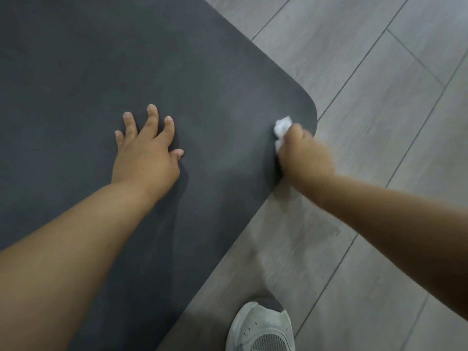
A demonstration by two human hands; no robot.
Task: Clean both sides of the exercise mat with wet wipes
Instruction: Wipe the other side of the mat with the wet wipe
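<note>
A dark grey exercise mat [106,59] lies flat on the floor and fills the left and centre of the head view; its rounded corner is at the right. My left hand [147,150] presses flat on the mat with fingers spread. My right hand [304,155] grips a crumpled white wet wipe [281,131] and holds it against the mat just inside that rounded corner. The right hand is blurred by motion.
Grey wood-look floor planks [379,72] surround the mat on the right and below. My white sneaker [260,330] stands on the floor at the bottom edge, just beside the mat's near edge.
</note>
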